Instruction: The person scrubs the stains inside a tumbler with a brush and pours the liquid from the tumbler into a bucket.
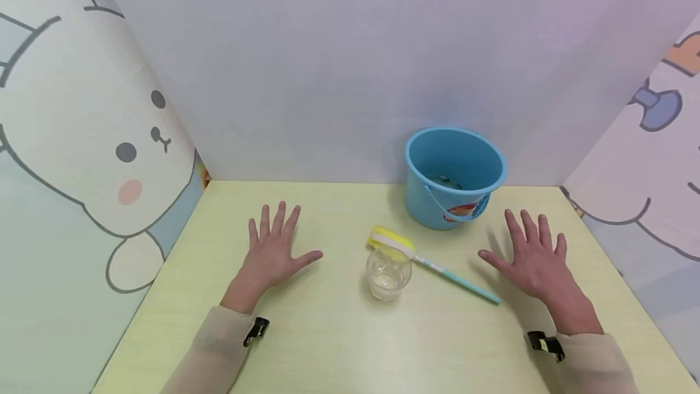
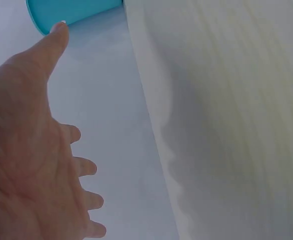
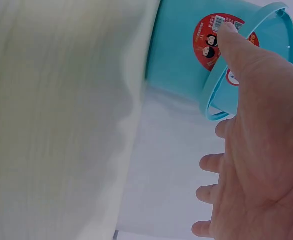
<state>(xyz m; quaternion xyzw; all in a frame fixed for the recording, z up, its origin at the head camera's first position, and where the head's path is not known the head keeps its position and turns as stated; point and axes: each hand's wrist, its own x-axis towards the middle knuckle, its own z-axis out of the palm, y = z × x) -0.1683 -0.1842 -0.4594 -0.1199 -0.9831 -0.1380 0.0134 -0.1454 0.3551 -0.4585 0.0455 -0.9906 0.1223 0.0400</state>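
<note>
A clear glass [image 1: 387, 278] stands on the table between the hands. Just behind it lies a brush with a yellow-and-white head [image 1: 391, 241] and a blue handle [image 1: 465, 283] slanting toward the right hand. The blue bucket [image 1: 432, 205] is at the back right, its handle hanging down in front; something dark is inside. My left hand [image 1: 270, 260], fingers spread, holds nothing, left of the glass. My right hand [image 1: 538, 266] is also spread and holds nothing, right of the brush handle and in front of the bucket. In the right wrist view the bucket [image 3: 179, 55] appears beyond the thumb.
The pale wooden table [image 1: 328, 345] meets a plain light wall [image 1: 306, 78] at the back. Side panels with cartoon animals [image 1: 71, 138] flank it left and right.
</note>
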